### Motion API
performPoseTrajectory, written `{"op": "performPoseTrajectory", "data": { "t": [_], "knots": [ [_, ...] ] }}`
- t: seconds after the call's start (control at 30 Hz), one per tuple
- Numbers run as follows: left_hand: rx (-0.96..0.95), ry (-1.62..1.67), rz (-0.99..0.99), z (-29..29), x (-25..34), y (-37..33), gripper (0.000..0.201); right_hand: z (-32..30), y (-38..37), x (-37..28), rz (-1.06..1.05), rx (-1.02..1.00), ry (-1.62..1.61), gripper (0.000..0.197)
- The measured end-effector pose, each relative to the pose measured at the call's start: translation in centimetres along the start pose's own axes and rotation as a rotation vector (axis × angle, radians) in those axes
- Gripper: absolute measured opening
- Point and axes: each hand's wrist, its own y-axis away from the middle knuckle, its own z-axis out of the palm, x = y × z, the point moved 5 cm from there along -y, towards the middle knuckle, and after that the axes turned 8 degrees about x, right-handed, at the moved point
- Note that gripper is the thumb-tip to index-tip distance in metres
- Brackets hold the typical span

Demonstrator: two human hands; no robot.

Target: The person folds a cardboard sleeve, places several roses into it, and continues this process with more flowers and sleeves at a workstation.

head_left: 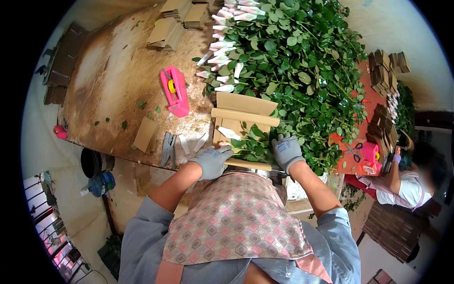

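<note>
A cardboard wrap (pixel 246 103) with a corrugated strip (pixel 245 117) lies at the table's front edge. On it rests a rose with a white sleeve over its bud (pixel 229 133), its green leaves (pixel 255 146) spreading to the right. My left hand (pixel 212 161), in a grey glove, is closed at the left of the wrap, beside a pinkish rose bud (pixel 223 144); its fingertips are partly hidden. At the right end, my gloved right hand (pixel 287 150) has its fingers bent round the rose stems, which leaves largely hide. Another corrugated edge (pixel 248 164) runs along the near side.
A large pile of sleeved roses (pixel 293 71) covers the far right. Left of the wrap lie a pink tape dispenser (pixel 177 94), a grey stapler (pixel 168 150), loose white sleeves (pixel 184 144) and cardboard pieces (pixel 145 134). Cardboard stacks (pixel 165 33) stand farther back. Another person (pixel 409 187) works at right.
</note>
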Motion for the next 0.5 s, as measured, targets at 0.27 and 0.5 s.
{"op": "performPoseTrajectory", "data": {
  "t": [0.27,0.5],
  "knots": [
    [-0.058,-0.008,-0.043,-0.5,0.6,-0.1,0.059,-6.1,-6.5,-6.6,-0.036,0.090,-0.242,0.026],
    [-0.031,-0.007,-0.004,-0.5,0.5,-0.1,0.062,-1.8,-8.4,-9.0,-0.228,0.190,-0.264,0.032]
  ]
}}
